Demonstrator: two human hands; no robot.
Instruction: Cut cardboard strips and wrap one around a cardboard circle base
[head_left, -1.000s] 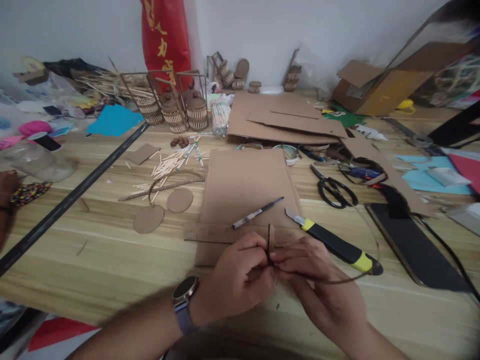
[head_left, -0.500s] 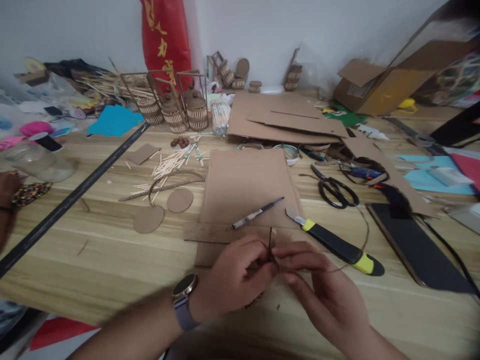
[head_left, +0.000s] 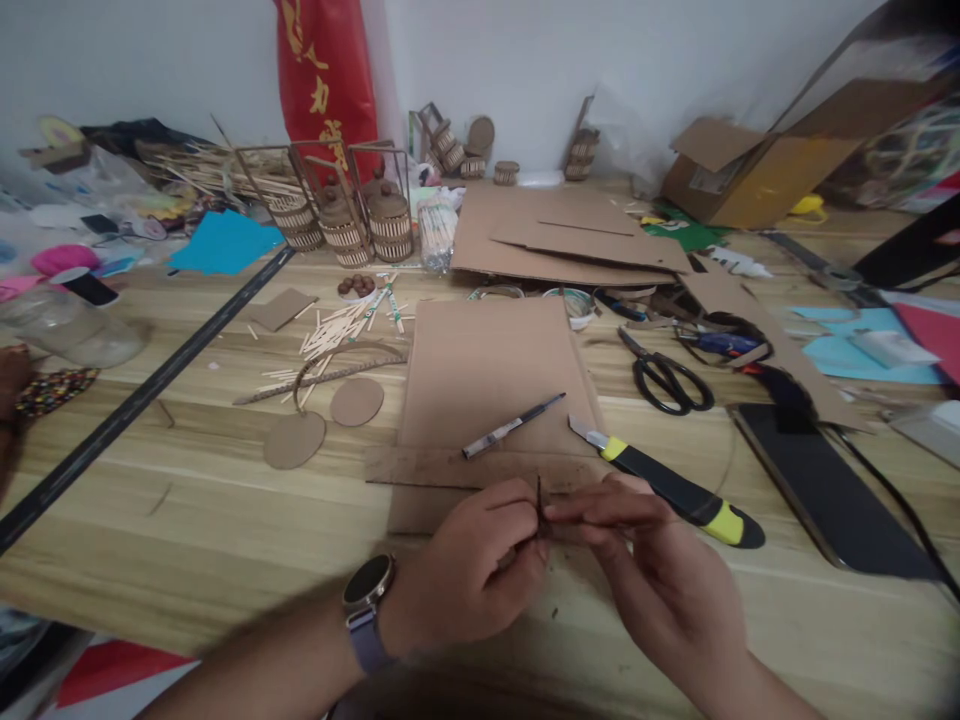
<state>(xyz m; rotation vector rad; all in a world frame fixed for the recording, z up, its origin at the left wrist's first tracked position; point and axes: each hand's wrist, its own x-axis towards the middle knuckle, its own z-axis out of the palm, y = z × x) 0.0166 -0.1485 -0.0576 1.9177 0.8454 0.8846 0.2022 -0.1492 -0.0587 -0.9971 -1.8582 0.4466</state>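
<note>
Hands at thin strip, prob. corrug. cardbd

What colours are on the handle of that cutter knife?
The knife handle is black and yellow, best seen in the head view.

Roomy left, cluttered right
Easy pass over the bare table between the black strip and left hand; beyond the right hand the cutter blocks, phone and scissors crowd too; pen sits ahead on flat cardboard.
</note>
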